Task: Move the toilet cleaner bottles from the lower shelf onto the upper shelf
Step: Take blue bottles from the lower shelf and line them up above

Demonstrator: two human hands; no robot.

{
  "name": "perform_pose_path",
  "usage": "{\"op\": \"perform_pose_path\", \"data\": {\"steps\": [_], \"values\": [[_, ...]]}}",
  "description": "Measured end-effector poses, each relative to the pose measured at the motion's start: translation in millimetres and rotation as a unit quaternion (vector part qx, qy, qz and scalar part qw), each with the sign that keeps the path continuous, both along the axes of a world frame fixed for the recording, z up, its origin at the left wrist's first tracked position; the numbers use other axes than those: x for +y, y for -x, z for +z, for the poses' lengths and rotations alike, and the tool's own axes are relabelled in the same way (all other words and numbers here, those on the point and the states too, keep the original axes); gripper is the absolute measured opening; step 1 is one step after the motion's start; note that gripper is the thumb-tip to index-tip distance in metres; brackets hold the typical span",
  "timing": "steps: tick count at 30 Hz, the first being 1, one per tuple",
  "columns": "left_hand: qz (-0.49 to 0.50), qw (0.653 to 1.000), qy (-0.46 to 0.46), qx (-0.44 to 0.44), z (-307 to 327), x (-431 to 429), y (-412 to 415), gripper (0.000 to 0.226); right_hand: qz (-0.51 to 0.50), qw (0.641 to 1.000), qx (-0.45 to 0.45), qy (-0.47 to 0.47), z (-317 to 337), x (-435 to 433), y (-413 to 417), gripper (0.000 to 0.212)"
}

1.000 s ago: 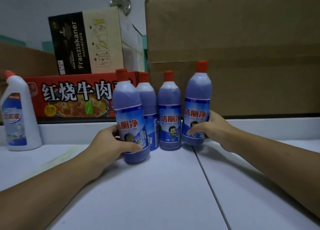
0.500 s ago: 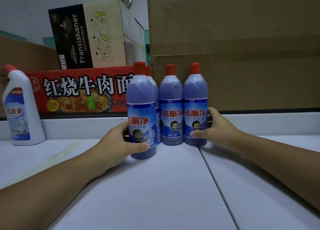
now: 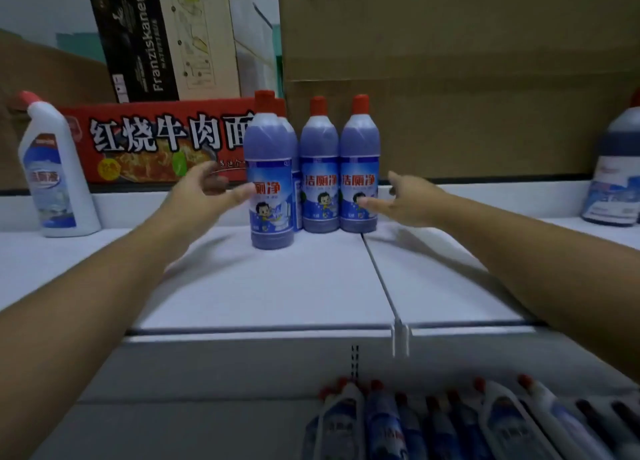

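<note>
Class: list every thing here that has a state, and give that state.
Left hand, open, gripping nothing.
Right hand, open, gripping nothing.
Purple bottles, upright, capped, on upper shelf.
White bottle, upright, capped.
Lower-shelf bottles, capped, not yet moved.

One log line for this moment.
left hand open by front bottle | right hand open by rightmost bottle | four purple bottles upright on upper shelf | more bottles below
</note>
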State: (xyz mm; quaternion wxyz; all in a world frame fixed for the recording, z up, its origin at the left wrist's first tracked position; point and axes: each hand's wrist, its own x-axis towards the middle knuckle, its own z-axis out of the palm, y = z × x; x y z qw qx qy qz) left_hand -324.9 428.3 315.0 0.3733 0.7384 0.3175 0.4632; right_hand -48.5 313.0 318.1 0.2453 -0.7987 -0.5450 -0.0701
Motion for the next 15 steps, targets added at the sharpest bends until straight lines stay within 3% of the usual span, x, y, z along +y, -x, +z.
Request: {"op": "perform_pose_path", "data": {"steps": [3,6,8,11,13,15], "values": [[0.078,0.983,-0.153,-0.065,3.1,-30.7,23.5,0.053,-0.003,0.998,-0.060,-0.036,6.8,-37.7,20.9,0.053],[0.026,0.953,-0.271,-0.131,-18.1,-76.0,52.6,0.020,0.027,0.991,-0.030,-0.128,1.0,-87.5,50.5,0.035],[-0.014,0.948,-0.286,-0.138,-46.6,-112.2,67.9,0.013,0.060,0.979,-0.023,-0.191,-14.5,-125.0,70.4,0.029],[-0.073,0.935,-0.340,-0.076,-98.3,-165.9,71.7,0.013,0.173,0.942,-0.084,-0.274,-45.3,-180.8,103.7,0.027],[-0.102,0.932,-0.347,-0.024,-132.0,-182.3,63.2,0.011,0.255,0.920,-0.136,-0.264,-73.1,-206.9,118.9,0.029],[-0.135,0.954,-0.267,0.029,-161.5,-175.1,48.1,0.011,0.276,0.928,-0.156,-0.195,-108.0,-214.1,120.2,0.032]]}}
